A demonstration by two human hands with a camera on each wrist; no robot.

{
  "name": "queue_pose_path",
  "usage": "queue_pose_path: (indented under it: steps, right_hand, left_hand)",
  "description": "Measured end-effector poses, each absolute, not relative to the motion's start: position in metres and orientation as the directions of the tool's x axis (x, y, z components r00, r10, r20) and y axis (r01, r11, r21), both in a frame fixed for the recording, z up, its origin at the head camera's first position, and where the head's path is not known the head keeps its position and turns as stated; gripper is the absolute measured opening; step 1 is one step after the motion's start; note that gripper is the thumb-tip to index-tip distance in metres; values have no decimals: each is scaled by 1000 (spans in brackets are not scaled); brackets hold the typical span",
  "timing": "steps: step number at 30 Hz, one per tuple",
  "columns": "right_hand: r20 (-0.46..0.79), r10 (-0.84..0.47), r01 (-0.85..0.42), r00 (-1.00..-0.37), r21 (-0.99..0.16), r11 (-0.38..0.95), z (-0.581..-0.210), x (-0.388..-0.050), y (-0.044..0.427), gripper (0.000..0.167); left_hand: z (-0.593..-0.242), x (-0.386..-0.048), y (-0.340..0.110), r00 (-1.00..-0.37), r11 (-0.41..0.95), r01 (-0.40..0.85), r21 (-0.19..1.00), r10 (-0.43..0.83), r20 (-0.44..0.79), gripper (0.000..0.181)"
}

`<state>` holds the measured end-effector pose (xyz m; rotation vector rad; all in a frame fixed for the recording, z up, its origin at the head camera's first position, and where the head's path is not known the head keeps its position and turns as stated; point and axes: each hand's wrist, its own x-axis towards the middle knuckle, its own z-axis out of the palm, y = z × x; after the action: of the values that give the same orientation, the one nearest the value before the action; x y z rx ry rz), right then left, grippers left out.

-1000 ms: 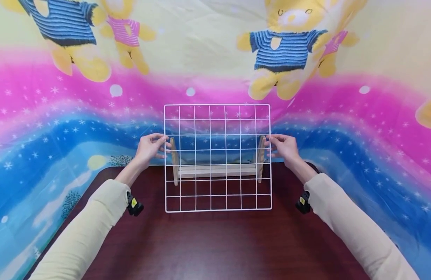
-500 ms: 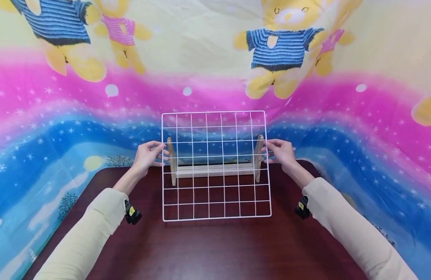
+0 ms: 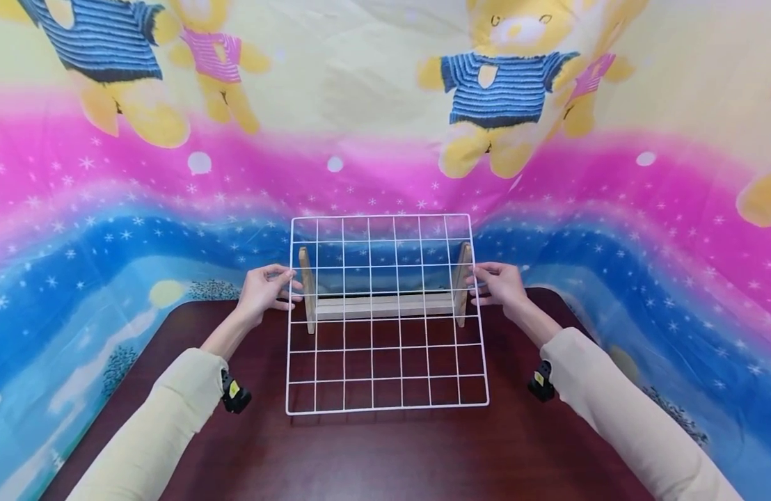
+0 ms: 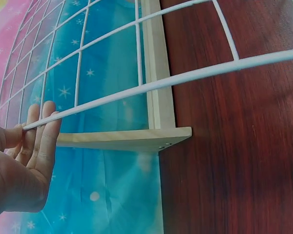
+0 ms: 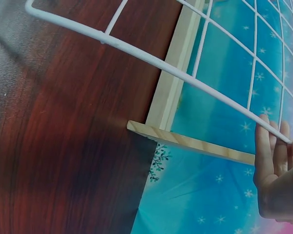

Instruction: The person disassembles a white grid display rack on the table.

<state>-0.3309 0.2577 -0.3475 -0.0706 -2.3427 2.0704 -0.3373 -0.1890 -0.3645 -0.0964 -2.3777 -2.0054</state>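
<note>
A white wire grid panel [image 3: 371, 321] is held by both hands in front of a wooden stand [image 3: 385, 306], its top edge leaning away from me. On its left edge, the left hand [image 3: 264, 291] pinches the wire between thumb and fingers. The right hand [image 3: 501, 284] pinches the opposite edge at about the same height. In the left wrist view, the left hand's fingertips [image 4: 49, 107] lie behind the rim wire. Beyond the grid, the stand's two upright side boards [image 4: 132, 138] and its crossbar [image 5: 173, 73] show through the mesh.
A dark red-brown table [image 3: 385, 452] with rounded back corners carries the stand near its rear edge. Behind and around it hangs a cloth backdrop [image 3: 360, 90] printed with bears and snowflakes. Small black devices sit at both sleeve cuffs.
Both hands have lowered the grid a little. Its bottom edge has come down and toward me, so it leans back more. The stand stays in place on the table.
</note>
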Motion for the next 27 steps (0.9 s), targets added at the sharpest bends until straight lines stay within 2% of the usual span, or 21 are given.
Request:
queue_pose_path:
  steps: [19, 27]
  right_hand:
    - [-87, 1, 87, -996, -986, 143, -368, -324, 264, 43]
    - [-106, -15, 102, -994, -981, 167, -379, -322, 266, 38]
  left_hand:
    - [-383, -333, -189, -998, 133, -17, 991, 65, -26, 34]
    - [-396, -331, -193, -995, 110, -43, 993, 83, -52, 33]
